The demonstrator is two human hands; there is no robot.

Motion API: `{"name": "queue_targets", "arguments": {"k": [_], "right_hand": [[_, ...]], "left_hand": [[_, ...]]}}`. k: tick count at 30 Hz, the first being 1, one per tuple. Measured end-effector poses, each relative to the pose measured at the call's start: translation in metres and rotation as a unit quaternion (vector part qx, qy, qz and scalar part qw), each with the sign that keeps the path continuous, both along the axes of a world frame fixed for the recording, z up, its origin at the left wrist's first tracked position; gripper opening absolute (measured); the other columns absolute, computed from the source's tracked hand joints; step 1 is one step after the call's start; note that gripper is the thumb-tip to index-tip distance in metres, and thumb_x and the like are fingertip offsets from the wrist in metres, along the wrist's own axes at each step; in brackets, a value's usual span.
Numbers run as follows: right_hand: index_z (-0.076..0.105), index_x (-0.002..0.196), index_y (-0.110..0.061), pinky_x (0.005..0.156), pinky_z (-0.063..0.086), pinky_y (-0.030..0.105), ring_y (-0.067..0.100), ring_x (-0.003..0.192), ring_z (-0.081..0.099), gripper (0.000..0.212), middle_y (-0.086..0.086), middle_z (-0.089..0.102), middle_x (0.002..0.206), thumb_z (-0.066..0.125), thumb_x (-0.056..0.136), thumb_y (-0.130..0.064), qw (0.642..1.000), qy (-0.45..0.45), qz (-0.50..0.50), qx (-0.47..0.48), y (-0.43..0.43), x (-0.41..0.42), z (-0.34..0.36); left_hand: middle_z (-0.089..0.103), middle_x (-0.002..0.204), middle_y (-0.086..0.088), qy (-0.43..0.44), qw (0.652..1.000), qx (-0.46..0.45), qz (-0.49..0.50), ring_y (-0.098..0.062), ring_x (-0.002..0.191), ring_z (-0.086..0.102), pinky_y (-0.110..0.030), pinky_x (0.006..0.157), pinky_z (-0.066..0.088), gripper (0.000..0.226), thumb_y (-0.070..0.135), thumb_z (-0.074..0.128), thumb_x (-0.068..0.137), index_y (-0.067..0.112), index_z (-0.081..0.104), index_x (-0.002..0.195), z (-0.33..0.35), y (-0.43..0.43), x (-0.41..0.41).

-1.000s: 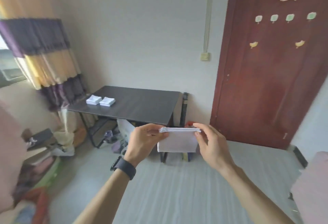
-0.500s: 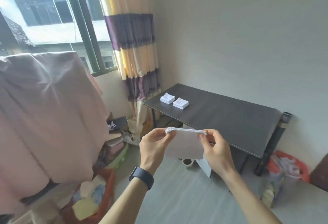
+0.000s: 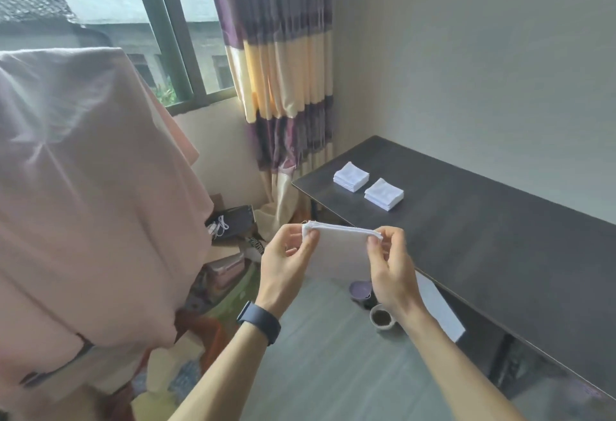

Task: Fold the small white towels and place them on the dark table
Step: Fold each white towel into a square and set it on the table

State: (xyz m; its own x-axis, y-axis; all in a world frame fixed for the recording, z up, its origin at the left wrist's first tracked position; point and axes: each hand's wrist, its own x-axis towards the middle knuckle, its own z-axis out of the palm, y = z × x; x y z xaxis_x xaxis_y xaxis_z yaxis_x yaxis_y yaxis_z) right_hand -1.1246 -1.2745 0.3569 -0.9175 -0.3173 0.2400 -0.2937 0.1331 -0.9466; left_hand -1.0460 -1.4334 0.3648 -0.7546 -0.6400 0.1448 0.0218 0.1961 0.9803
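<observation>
Folded white cloth towel [image 3: 340, 245]: top corners covered by pinching thumbs; layer count too fine to tell.
Left hand [image 3: 286, 260], right hand [image 3: 390, 267]: fingertips hidden behind towel.
Dark wood-grain table [image 3: 500, 237]: right end cut by picture edge; legs largely hidden under top.
Farther stack of small folded white towels [image 3: 351, 176], nearer stack [image 3: 384, 194]: towels per stack too small to count.
Large pink draped cloth [image 3: 83, 187]: cut by left edge; support hidden.
Purple round cup on floor [image 3: 360, 289]: partly behind right hand.

White towel [image 3: 340, 247] in hand, two white folded stacks [image 3: 351, 176] [image 3: 384, 194] on dark grey-brown table [image 3: 500, 237]. Curtain [image 3: 283, 70]: purple & cream-yellow bands, vert. pleats. Pink cloth [image 3: 83, 187] at left, dark blue watch [image 3: 260, 322], green window frame [image 3: 166, 27].
</observation>
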Motion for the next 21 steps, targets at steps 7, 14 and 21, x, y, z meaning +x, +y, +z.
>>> {"name": "queue_targets", "arguments": {"k": [7,14,21], "right_hand": [[0.041,0.099,-0.014,0.061,0.041,0.017,0.002,0.068,0.048,0.016,-0.006,0.052,0.082,0.039,0.103,-0.029,0.994,0.005,-0.110,0.005,-0.115,-0.097,-0.039],[0.043,0.098,-0.014,0.055,0.037,0.016,0.007,0.059,0.046,0.012,-0.004,0.051,0.073,0.043,0.103,-0.024,0.972,-0.033,-0.232,0.022,-0.165,-0.186,-0.078],[0.048,0.104,-0.014,0.064,0.037,0.005,-0.008,0.078,0.053,0.017,-0.006,0.058,0.089,0.044,0.103,-0.030,0.945,-0.133,-0.295,0.047,-0.169,-0.299,-0.133]], "left_hand": [[0.059,0.073,0.011,-0.009,0.999,-0.040,-0.008,-0.004,0.067,0.053,-0.019,0.063,0.046,0.010,0.036,0.060,0.096,0.026,0.060,0.099,-0.045,-0.094,-0.128],[0.053,0.070,0.016,-0.071,0.992,-0.020,-0.100,-0.003,0.063,0.046,-0.016,0.061,0.040,0.012,0.041,0.058,0.096,0.029,0.059,0.093,-0.075,-0.147,-0.245],[0.060,0.077,0.010,-0.180,0.969,-0.020,-0.170,-0.005,0.067,0.051,-0.020,0.060,0.041,0.023,0.050,0.052,0.096,0.027,0.056,0.093,-0.131,-0.154,-0.368]]}}
